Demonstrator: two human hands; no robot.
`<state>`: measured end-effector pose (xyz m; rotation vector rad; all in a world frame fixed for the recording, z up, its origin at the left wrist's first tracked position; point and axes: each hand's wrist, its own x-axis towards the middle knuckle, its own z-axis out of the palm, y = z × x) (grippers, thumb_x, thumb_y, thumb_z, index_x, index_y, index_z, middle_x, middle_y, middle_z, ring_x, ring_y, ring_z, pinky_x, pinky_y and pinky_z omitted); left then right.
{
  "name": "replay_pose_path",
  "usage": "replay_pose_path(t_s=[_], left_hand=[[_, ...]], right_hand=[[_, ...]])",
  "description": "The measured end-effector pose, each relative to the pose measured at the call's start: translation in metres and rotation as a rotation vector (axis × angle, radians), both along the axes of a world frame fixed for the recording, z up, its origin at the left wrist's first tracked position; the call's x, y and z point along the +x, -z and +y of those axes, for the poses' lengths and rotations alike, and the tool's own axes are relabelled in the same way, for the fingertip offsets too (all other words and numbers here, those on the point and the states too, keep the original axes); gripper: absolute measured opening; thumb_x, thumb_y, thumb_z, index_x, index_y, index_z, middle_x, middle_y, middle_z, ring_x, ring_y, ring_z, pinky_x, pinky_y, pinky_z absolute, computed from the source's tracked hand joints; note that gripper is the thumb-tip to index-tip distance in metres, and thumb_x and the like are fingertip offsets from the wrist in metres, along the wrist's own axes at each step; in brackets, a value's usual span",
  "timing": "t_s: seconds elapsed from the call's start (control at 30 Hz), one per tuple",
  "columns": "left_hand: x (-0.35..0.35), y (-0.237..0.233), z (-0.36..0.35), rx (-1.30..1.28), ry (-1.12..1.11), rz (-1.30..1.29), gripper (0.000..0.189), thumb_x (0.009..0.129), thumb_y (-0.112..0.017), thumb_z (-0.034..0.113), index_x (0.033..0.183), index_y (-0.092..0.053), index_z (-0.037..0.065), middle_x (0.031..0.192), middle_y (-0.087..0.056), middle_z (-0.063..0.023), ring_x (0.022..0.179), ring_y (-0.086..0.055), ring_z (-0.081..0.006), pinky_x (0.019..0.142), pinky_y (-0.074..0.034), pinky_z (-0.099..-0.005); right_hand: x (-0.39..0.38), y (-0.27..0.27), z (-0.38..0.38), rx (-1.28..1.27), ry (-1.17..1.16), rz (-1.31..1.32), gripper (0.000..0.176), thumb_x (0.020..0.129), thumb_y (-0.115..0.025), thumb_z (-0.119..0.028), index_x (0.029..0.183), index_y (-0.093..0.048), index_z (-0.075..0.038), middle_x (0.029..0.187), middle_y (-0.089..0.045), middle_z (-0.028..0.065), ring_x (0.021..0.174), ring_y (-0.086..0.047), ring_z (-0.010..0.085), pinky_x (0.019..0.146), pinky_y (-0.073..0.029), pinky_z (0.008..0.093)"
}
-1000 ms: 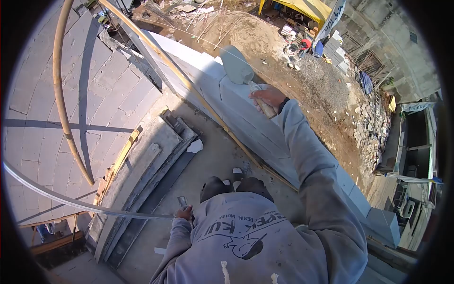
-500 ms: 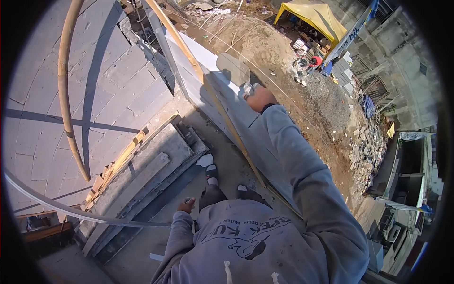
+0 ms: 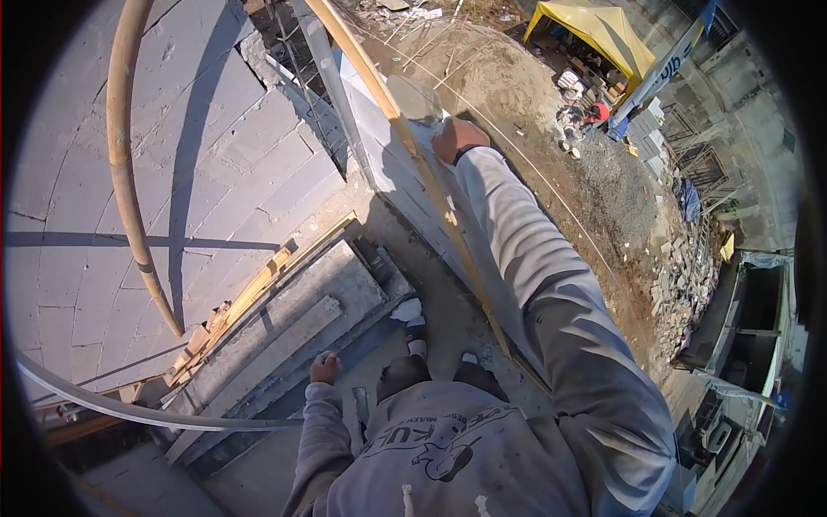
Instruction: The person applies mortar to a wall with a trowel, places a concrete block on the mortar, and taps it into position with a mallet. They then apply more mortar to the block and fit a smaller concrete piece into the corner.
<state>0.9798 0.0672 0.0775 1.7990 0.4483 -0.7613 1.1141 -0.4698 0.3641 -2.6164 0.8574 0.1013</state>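
Observation:
My right hand (image 3: 459, 140) reaches far forward to the wall top, its fingers closed round the handle of a trowel. The trowel's grey, rounded blade (image 3: 413, 97) lies beyond the hand, at the far end of the pale wall panel (image 3: 392, 164). A wooden pole (image 3: 431, 189) slants across the panel just left of the hand. My left hand (image 3: 325, 368) hangs low beside my body, fingers curled. Whether anything is inside it is hidden. It is nearest to a stack of grey slabs (image 3: 301, 302).
A grey block wall (image 3: 77, 189) rises at left, with a curved bamboo pole (image 3: 121, 155) before it. A metal bar (image 3: 172, 412) runs toward my left arm. Beyond the panel, the ground drops to dirt, a gravel heap (image 3: 616, 185), rubble (image 3: 680, 284) and a yellow canopy (image 3: 594, 34).
My right hand and the trowel have moved forward and a little left, and the arm is straighter. The whole view has shifted slightly. My left hand stays low, still curled.

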Motion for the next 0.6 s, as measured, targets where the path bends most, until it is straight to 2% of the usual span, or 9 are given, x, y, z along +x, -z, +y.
replay_pose_path(t_s=[0.1, 0.13, 0.2, 0.3, 0.33, 0.43, 0.47, 0.53, 0.6], left_hand=[[-0.015, 0.003, 0.002, 0.039, 0.047, 0.086, 0.049, 0.078, -0.065, 0.038, 0.107, -0.055, -0.001, 0.08, -0.061, -0.0077, 0.068, -0.06, -0.0183, 0.055, -0.048, -0.0321], [-0.02, 0.008, 0.003, 0.036, 0.054, 0.089, 0.049, 0.078, -0.065, 0.038, 0.107, -0.055, -0.001, 0.08, -0.061, -0.0077, 0.068, -0.06, -0.0183, 0.055, -0.048, -0.0321], [-0.028, 0.026, 0.01, 0.259, 0.183, 0.174, 0.051, 0.078, -0.063, 0.044, 0.105, -0.057, 0.001, 0.079, -0.062, -0.0074, 0.065, -0.06, -0.0184, 0.052, -0.047, -0.0327], [-0.023, 0.008, -0.007, 0.258, 0.149, 0.26, 0.05, 0.08, -0.059, 0.046, 0.103, -0.059, 0.002, 0.079, -0.063, -0.0078, 0.065, -0.06, -0.0184, 0.052, -0.047, -0.0327], [-0.018, 0.018, -0.01, 0.254, 0.164, 0.266, 0.05, 0.08, -0.059, 0.046, 0.103, -0.059, 0.002, 0.079, -0.063, -0.0078, 0.065, -0.06, -0.0184, 0.052, -0.047, -0.0327], [0.008, 0.048, -0.01, 0.199, 0.316, 0.111, 0.043, 0.083, -0.056, 0.04, 0.102, -0.06, 0.001, 0.079, -0.064, -0.0091, 0.066, -0.061, -0.0189, 0.056, -0.048, -0.0333], [0.021, 0.05, -0.018, 0.227, 0.347, 0.062, 0.041, 0.084, -0.055, 0.037, 0.102, -0.06, 0.001, 0.079, -0.065, -0.0097, 0.067, -0.062, -0.0188, 0.058, -0.049, -0.0334], [0.041, 0.023, -0.051, 0.273, 0.307, 0.027, 0.04, 0.083, -0.056, 0.035, 0.103, -0.06, 0.001, 0.081, -0.066, -0.0117, 0.069, -0.063, -0.0205, 0.062, -0.049, -0.0327], [0.053, -0.01, -0.083, 0.39, 0.529, -0.131, 0.042, 0.082, -0.057, 0.036, 0.105, -0.06, 0.001, 0.084, -0.066, -0.0132, 0.073, -0.064, -0.0214, 0.065, -0.049, -0.0327]], right_hand=[[-0.017, 0.014, 0.01, -0.068, 0.095, -0.05, 0.045, 0.079, -0.055, -0.037, 0.106, -0.052, -0.001, 0.103, -0.059, 0.0234, 0.099, -0.057, 0.0352, 0.084, -0.045, 0.042], [-0.026, 0.022, 0.007, -0.09, 0.054, -0.036, 0.044, 0.079, -0.056, -0.036, 0.105, -0.051, -0.001, 0.098, -0.06, 0.0237, 0.095, -0.058, 0.0361, 0.082, -0.045, 0.0427], [-0.055, 0.014, 0.013, -0.116, 0.065, -0.072, 0.043, 0.08, -0.056, -0.036, 0.105, -0.05, -0.002, 0.096, -0.06, 0.0229, 0.093, -0.058, 0.0364, 0.08, -0.046, 0.0433], [-0.101, 0.016, 0.026, -0.203, 0.137, -0.14, 0.041, 0.081, -0.055, -0.037, 0.104, -0.049, -0.003, 0.09, -0.06, 0.021, 0.086, -0.06, 0.0372, 0.074, -0.047, 0.0449], [-0.117, 0.023, 0.021, -0.21, 0.132, -0.106, 0.041, 0.081, -0.055, -0.038, 0.105, -0.049, -0.005, 0.091, -0.06, 0.0205, 0.082, -0.06, 0.0379, 0.071, -0.047, 0.0455], [-0.17, 0.01, 0.029, -0.219, 0.164, -0.126, 0.041, 0.079, -0.058, -0.033, 0.106, -0.051, -0.004, 0.091, -0.059, 0.0194, 0.083, -0.061, 0.0341, 0.071, -0.048, 0.0431], [-0.187, 0.013, 0.033, -0.231, 0.184, -0.117, 0.041, 0.082, -0.054, -0.037, 0.105, -0.049, -0.004, 0.094, -0.058, 0.0202, 0.082, -0.059, 0.0377, 0.07, -0.048, 0.0447], [-0.219, 0.022, 0.03, -0.211, 0.188, -0.127, 0.042, 0.082, -0.053, -0.037, 0.107, -0.049, -0.003, 0.095, -0.058, 0.0203, 0.082, -0.059, 0.0375, 0.069, -0.048, 0.0447], [-0.244, 0.018, 0.038, -0.159, 0.226, -0.115, 0.047, 0.083, -0.053, -0.039, 0.114, -0.048, -0.003, 0.099, -0.058, 0.0198, 0.086, -0.059, 0.0365, 0.071, -0.048, 0.0444]])
